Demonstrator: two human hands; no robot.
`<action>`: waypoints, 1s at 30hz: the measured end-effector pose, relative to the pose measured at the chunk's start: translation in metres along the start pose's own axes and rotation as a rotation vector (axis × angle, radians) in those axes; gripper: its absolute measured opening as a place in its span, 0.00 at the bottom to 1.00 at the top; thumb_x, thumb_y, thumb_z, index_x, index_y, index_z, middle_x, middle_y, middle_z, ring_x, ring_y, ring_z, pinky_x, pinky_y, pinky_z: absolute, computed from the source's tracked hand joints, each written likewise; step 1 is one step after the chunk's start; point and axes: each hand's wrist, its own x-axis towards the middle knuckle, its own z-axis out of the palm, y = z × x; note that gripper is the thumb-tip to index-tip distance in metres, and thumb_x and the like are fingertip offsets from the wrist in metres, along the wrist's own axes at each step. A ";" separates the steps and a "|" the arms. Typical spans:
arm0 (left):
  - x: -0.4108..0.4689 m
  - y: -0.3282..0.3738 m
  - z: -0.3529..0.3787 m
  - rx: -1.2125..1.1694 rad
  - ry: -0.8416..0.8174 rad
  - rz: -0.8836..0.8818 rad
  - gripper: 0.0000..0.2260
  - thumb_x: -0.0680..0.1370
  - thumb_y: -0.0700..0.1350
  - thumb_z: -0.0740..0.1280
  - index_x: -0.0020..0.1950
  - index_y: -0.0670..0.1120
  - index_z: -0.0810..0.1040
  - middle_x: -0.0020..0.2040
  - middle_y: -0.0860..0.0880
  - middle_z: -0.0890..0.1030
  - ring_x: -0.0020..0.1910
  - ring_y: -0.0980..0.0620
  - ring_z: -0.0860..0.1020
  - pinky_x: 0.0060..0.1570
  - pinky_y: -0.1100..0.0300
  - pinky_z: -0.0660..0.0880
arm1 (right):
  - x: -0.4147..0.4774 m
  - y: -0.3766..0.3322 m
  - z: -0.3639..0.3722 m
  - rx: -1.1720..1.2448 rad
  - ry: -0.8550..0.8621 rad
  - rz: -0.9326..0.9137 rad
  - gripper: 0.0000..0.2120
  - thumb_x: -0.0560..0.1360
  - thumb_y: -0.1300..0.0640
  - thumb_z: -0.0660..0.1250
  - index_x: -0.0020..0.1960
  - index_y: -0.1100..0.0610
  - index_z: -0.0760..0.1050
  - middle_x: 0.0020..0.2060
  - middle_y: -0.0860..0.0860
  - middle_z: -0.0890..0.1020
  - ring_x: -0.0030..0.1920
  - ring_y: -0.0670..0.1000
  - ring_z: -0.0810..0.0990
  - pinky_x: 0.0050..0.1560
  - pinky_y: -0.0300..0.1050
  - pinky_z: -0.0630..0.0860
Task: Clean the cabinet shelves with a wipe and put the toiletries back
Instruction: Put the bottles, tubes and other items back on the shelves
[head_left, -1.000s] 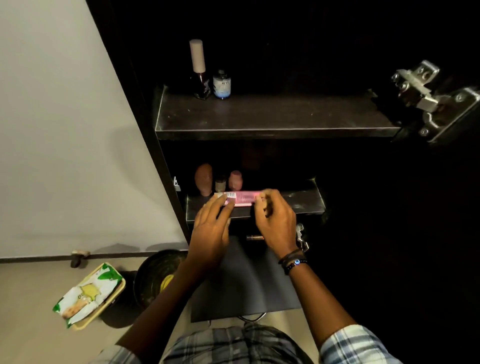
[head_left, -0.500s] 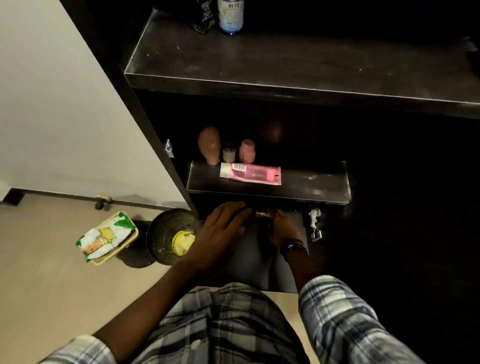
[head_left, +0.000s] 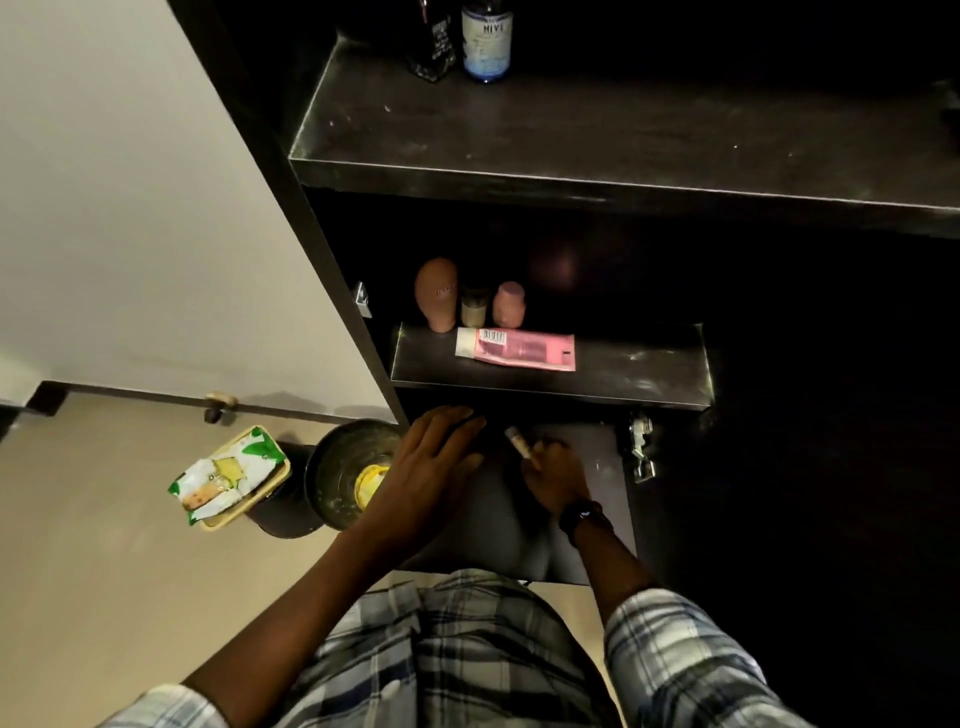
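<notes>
A pink tube (head_left: 515, 349) lies flat on the lower dark shelf (head_left: 644, 376), in front of a brown egg-shaped bottle (head_left: 436, 293), a small jar (head_left: 474, 306) and a pink bottle (head_left: 509, 304). Two bottles, one dark (head_left: 432, 44) and one blue-labelled (head_left: 487, 41), stand on the upper shelf (head_left: 571, 140). Below the lower shelf, my right hand (head_left: 553, 475) grips a small pale stick-shaped item (head_left: 518, 442) over a dark surface. My left hand (head_left: 431, 467) hovers beside it with fingers spread and holds nothing.
A green and white wipes pack (head_left: 228, 475) lies on a small stand on the floor at left. A round dark bin (head_left: 343, 473) with something yellow inside stands beside the cabinet side. A metal hinge (head_left: 640, 447) hangs under the lower shelf's right end.
Both hands let go of the pink tube, left lying on the lower shelf, and dropped below it. My right hand now holds a small pale stick. The view tilted down.
</notes>
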 end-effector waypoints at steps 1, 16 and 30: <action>-0.002 0.000 -0.003 -0.019 0.001 -0.005 0.19 0.80 0.50 0.58 0.69 0.45 0.69 0.67 0.44 0.71 0.67 0.46 0.67 0.65 0.53 0.69 | -0.009 -0.008 -0.005 0.052 0.040 -0.022 0.03 0.72 0.60 0.66 0.39 0.56 0.74 0.40 0.60 0.81 0.44 0.63 0.80 0.39 0.43 0.68; 0.007 0.016 -0.126 -0.371 0.312 0.112 0.18 0.80 0.51 0.58 0.68 0.48 0.69 0.65 0.51 0.72 0.65 0.54 0.68 0.66 0.57 0.67 | -0.153 -0.190 -0.175 0.647 0.734 -0.468 0.05 0.74 0.59 0.70 0.49 0.52 0.78 0.46 0.50 0.83 0.47 0.47 0.83 0.48 0.44 0.80; 0.052 0.032 -0.242 -0.066 0.421 0.291 0.22 0.79 0.54 0.51 0.72 0.49 0.63 0.72 0.50 0.65 0.74 0.54 0.55 0.73 0.56 0.53 | -0.107 -0.285 -0.277 0.176 0.987 -0.461 0.08 0.77 0.53 0.65 0.55 0.53 0.75 0.43 0.48 0.83 0.46 0.46 0.82 0.49 0.51 0.80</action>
